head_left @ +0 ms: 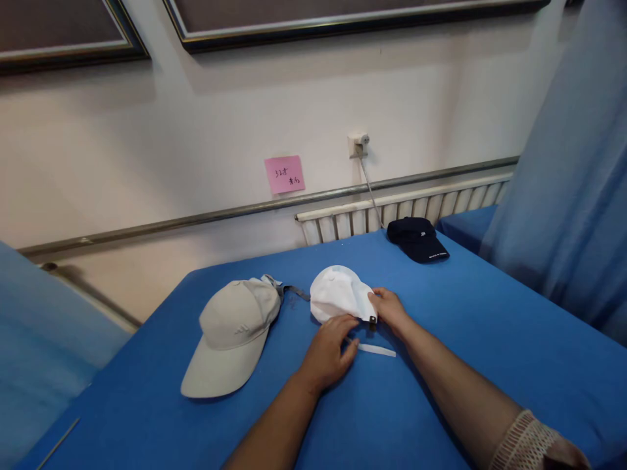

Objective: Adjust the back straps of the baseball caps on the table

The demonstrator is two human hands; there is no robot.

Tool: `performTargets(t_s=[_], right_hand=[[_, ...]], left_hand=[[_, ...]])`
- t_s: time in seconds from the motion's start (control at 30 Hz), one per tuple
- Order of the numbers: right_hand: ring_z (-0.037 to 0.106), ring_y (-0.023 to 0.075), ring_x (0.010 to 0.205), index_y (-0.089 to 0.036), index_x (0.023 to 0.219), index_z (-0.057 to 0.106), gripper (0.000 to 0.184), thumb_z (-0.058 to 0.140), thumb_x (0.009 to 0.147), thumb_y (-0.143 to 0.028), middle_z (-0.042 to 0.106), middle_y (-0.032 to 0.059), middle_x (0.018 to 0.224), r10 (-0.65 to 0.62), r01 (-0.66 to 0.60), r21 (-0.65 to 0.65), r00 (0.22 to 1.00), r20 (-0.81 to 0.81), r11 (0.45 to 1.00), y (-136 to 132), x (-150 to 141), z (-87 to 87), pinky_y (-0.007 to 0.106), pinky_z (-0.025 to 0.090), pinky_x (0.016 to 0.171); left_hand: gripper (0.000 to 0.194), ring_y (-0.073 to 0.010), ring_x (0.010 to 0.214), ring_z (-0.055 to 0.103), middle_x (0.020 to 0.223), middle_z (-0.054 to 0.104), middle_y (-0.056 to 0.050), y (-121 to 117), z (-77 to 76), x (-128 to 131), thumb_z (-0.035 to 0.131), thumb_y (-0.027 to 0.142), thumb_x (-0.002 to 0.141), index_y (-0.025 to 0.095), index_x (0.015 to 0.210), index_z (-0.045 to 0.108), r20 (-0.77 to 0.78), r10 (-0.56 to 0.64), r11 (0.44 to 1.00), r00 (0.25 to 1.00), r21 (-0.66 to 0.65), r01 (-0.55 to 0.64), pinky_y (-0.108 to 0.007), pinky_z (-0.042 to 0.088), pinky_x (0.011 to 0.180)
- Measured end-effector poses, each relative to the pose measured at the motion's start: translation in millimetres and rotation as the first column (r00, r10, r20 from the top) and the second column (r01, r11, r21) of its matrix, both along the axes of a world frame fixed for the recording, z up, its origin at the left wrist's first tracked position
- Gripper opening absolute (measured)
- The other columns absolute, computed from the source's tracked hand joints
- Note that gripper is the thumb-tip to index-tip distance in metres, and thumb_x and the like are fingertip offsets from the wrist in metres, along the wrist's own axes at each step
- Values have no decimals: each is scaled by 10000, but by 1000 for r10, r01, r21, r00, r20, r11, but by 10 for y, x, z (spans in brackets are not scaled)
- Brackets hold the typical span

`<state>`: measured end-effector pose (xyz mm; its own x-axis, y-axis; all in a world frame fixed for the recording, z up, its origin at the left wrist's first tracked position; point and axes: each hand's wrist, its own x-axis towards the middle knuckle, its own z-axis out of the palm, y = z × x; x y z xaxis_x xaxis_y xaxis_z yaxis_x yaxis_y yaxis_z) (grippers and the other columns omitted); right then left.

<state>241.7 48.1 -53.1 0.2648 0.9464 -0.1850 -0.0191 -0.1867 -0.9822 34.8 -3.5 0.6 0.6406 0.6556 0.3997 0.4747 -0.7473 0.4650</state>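
Note:
A white cap (pixel 337 294) lies on the blue-covered bed in front of me, its metal strap buckle (pixel 373 321) toward my right hand. My right hand (pixel 389 310) pinches the cap's edge above the buckle, thumb on the outside. At the lower edge, my left hand (pixel 329 352) is curled with its fingers on the fabric; what lies under the fingertips is partly hidden. Beside the left thumb, the loose white strap (pixel 377 350) stretches out to the right over the cover. Left of it rests a beige cap (pixel 235 333), brim toward me.
Farther back on the bed (pixel 470 365) sits a dark navy cap (pixel 416 239). Behind are a radiator (pixel 353 222), a metal rail (pixel 225 213), a wall socket (pixel 358 145) with a cord and a pink note (pixel 285 174). Blue curtains (pixel 553 163) hang at both sides.

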Motion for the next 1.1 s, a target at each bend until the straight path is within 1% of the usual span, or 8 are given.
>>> performTargets(t_s=[0.17, 0.27, 0.33, 0.43, 0.53, 0.63, 0.87, 1.1], right_hand=[[607, 174, 676, -187, 828, 662, 95, 651, 737, -213, 672, 28, 726, -43, 46, -4, 956, 289, 999, 29, 123, -6, 248, 412, 590], [586, 169, 701, -207, 766, 644, 95, 676, 690, -160, 667, 15, 736, -41, 43, 3, 909, 414, 999, 11, 172, 34, 252, 398, 628], [560, 160, 674, -210, 726, 624, 85, 670, 686, -151, 651, 5, 701, -36, 37, 7, 884, 465, 999, -13, 181, 74, 254, 375, 620], [528, 145, 624, -211, 705, 603, 70, 655, 710, -166, 625, -11, 650, -12, -4, 29, 854, 520, 1000, -67, 172, 122, 252, 344, 589], [525, 128, 592, -204, 704, 603, 84, 686, 711, -192, 622, -28, 631, 151, -207, 53, 844, 514, 977, -154, 152, 133, 236, 338, 566], [535, 125, 604, -199, 720, 623, 145, 754, 660, -216, 646, -29, 663, 332, -402, 22, 785, 522, 915, -259, 122, 146, 229, 339, 565], [519, 150, 655, -218, 781, 624, 273, 812, 600, -300, 647, 0, 766, 378, -483, -69, 579, 722, 873, -409, 46, 300, 250, 301, 566], [522, 162, 679, -218, 775, 648, 251, 808, 583, -225, 643, 23, 815, 347, -542, 9, 551, 759, 840, -449, 41, 307, 265, 318, 612]], left_hand=[[238, -270, 988, 630, 1063, 693, -97, 389, -78, -292, 527, 167, 837, 194, 1040, 648, -36, 336, 939, 941, -61, -337, -429, 493, 879], [190, -263, 938, 637, 990, 698, -90, 467, -83, -392, 498, 157, 841, 188, 951, 650, -9, 411, 911, 912, -46, -411, -423, 491, 859], [185, -245, 917, 636, 951, 695, -73, 406, -72, -357, 484, 128, 826, 195, 900, 639, 14, 380, 924, 925, -37, -380, -398, 490, 846], [202, -214, 908, 626, 937, 683, -55, 215, -56, -201, 473, 101, 812, 205, 896, 624, 21, 223, 974, 975, -48, -222, -354, 489, 837], [240, -195, 924, 615, 977, 674, -58, 27, -46, -37, 464, 89, 805, 203, 954, 615, -22, 20, 997, 1000, -79, -22, -323, 480, 845], [265, -191, 885, 608, 946, 672, -59, -65, -36, 39, 459, 67, 774, 193, 948, 614, -82, -74, 993, 994, -98, 66, -309, 473, 814], [321, -215, 939, 594, 1035, 668, -63, -30, -32, 30, 510, 124, 787, 208, 1075, 625, -174, -39, 988, 984, -151, 12, -315, 454, 824], [109, -201, 743, 586, 802, 657, -47, -26, 112, -84, 578, 235, 802, 203, 849, 671, -328, 34, 990, 944, -120, -77, -294, 411, 675]])
